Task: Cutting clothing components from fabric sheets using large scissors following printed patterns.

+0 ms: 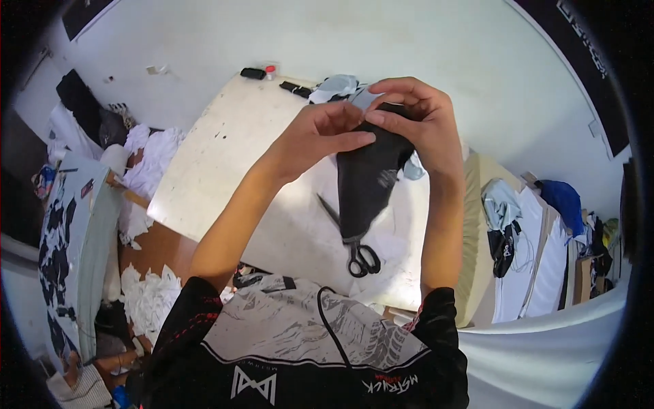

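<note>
A black piece of fabric point(366, 178) hangs from my two hands above the pale table, tapering toward its lower end. My right hand point(426, 119) pinches its top edge between thumb and fingers. Close beside it, my left hand point(327, 129) has its thumb and bent fingers closed at the upper left edge of the fabric. Black-handled scissors point(364, 262) lie on the table below, with part of them hidden behind the fabric. Light blue-grey cloth point(337, 86) lies beyond my hands, partly covered by them.
The white table point(225, 136) carries a black object point(253, 73) and a small red-topped container point(270, 71) at its far edge. White cloth scraps point(151, 300) heap on the floor at left, near another table point(92, 238) with black pieces. Stacked fabric point(535, 252) stands at right.
</note>
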`<state>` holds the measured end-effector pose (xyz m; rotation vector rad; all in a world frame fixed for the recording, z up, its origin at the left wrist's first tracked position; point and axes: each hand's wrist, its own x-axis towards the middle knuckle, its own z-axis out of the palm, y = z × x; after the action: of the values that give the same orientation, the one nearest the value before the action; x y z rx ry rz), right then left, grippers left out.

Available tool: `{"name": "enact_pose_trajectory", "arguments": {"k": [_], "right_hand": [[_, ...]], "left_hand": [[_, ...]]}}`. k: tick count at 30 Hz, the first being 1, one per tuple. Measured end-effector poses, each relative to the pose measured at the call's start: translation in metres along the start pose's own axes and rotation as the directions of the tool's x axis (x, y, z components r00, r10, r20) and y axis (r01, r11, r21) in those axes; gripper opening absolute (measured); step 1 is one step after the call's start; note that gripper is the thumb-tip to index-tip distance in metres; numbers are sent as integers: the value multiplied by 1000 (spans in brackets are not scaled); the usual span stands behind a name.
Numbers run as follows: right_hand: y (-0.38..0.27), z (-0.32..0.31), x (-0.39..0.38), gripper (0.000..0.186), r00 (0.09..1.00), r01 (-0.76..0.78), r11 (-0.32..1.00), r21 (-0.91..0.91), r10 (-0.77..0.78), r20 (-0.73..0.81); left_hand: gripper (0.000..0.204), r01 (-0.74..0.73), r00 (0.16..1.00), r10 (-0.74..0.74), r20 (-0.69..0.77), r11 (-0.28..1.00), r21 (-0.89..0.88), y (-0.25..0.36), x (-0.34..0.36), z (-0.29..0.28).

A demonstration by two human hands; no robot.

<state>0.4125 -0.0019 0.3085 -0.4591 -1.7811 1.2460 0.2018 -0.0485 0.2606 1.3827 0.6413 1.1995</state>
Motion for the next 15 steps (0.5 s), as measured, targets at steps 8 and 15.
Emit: {"name": "enact_pose_trajectory", "arguments": {"k": [8, 15], "right_hand": [[-53, -27, 7, 19, 972, -228, 930, -289, 237, -5], [-84, -11, -7, 10, 972, -206, 960, -192, 178, -153]], "left_hand": [[13, -158, 971, 201, -132, 946, 282, 76, 2, 5], [17, -130, 952, 215, -218, 928, 350, 117, -14, 12]]}}
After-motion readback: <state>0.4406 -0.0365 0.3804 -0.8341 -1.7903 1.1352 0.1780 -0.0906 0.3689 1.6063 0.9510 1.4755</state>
